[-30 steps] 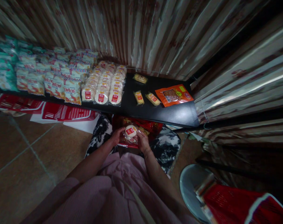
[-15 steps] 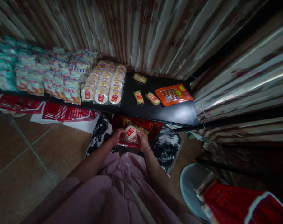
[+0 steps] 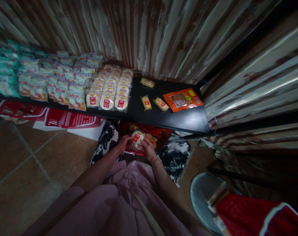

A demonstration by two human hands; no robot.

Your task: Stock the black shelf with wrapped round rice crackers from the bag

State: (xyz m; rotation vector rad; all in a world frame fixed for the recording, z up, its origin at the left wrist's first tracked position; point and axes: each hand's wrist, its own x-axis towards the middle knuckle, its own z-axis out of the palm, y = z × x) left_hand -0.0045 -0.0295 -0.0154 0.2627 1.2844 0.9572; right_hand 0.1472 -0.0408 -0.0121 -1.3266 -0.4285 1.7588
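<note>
Between my two hands is a round white rice cracker pack (image 3: 137, 137) in clear wrap with a red label. My left hand (image 3: 124, 143) pinches its left edge, and my right hand (image 3: 148, 147) grips the right edge. Below it, a red basket (image 3: 163, 133) rests between my knees with more wrapped snacks inside, partly hidden by my hands. On the black table (image 3: 136, 116) ahead, matching round cracker packs (image 3: 106, 100) stand in three rows.
White-and-orange snack bags (image 3: 76, 95) and green bags (image 3: 8, 80) crowd the table's left. Three small yellow packs (image 3: 160, 103) and an orange bag (image 3: 183, 99) lie right. Red baskets (image 3: 70, 118) sit under the table. Beside me stands a round stool (image 3: 200, 196) bearing a red basket (image 3: 247, 213).
The cracker pack has tilted slightly and shifted a little in my hands. My right hand has moved slightly left. The things on the table stay as they were.
</note>
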